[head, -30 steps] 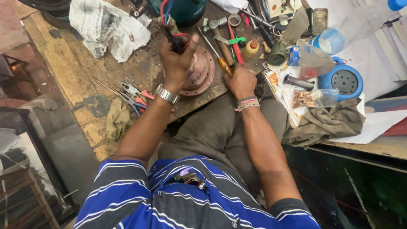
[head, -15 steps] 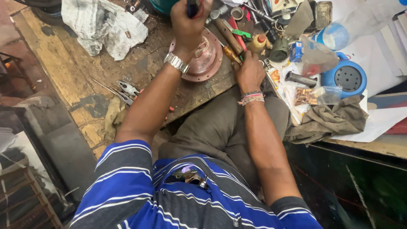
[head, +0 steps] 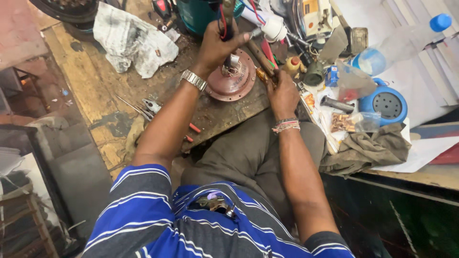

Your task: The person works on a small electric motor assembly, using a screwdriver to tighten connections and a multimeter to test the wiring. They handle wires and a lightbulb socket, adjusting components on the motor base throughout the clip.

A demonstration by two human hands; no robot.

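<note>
While the right hand (head: 283, 94) stays pressed beside the disc (head: 233, 76) at upper centre, the left hand (head: 217, 45), clamped on a tool (head: 226, 21), has lifted above its hub.

Short-sleeved shirt (head: 158, 220) on show here, bright blue and grey bands split by thin white stripes, sleeves ending above the elbows, and something small and metallic tucked at the open collar. A silver metal-link wristwatch (head: 193, 80) sits on the left wrist, while the right wrist carries a bunch of thin thread bands (head: 286, 125), reddish and pale. Dull olive-grey trousers (head: 248, 153) cover the lap.
</note>
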